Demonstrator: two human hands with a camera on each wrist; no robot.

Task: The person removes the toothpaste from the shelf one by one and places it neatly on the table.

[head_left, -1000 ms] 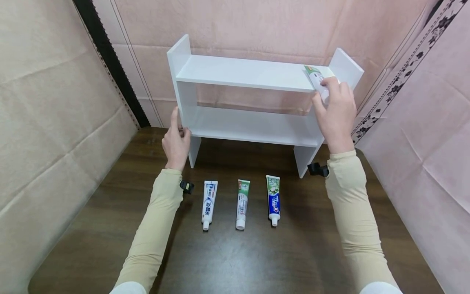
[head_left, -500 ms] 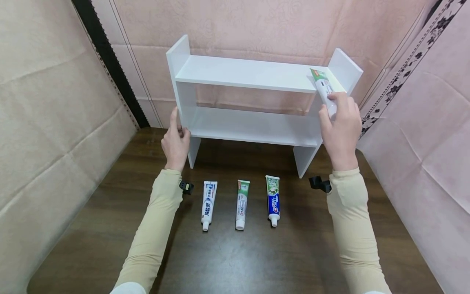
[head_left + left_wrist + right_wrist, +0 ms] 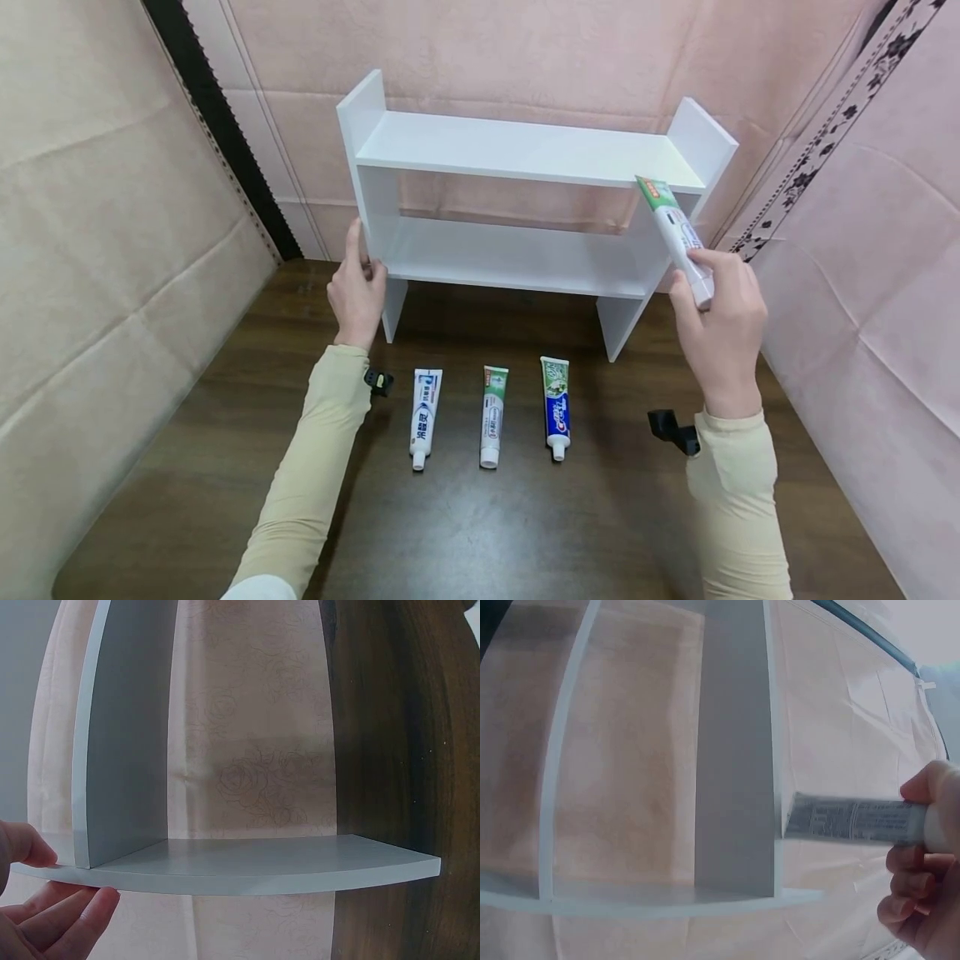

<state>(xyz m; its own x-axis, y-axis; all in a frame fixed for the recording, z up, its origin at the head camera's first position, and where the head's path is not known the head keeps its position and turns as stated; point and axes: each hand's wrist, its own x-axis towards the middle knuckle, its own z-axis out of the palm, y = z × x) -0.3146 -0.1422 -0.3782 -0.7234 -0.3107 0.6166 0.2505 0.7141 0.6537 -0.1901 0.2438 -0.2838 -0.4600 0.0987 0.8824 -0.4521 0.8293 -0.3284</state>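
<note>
A white two-tier shelf (image 3: 510, 150) stands at the back of the table. At its left side panel (image 3: 255, 883) is my left hand (image 3: 357, 292); in the left wrist view the thumb lies on one face of the panel and the fingers on the other, pinching it. My right hand (image 3: 723, 321) holds a white and green toothpaste tube (image 3: 675, 229) by its cap end, in the air before the shelf's right side. The tube's flat end points up and left. In the right wrist view, the tube's printed face (image 3: 855, 819) shows, with thumb and fingers around the cap end.
Three more toothpaste tubes lie in a row on the dark wooden table (image 3: 465, 533): a white and blue tube (image 3: 426, 417), a white and green tube (image 3: 493, 417) and a blue and green tube (image 3: 557, 408). Pale fabric walls (image 3: 862, 250) enclose the table.
My right hand has drawn the toothpaste tube off the upper shelf's right end, back toward me and slightly right. The left hand has stayed on the side panel.
</note>
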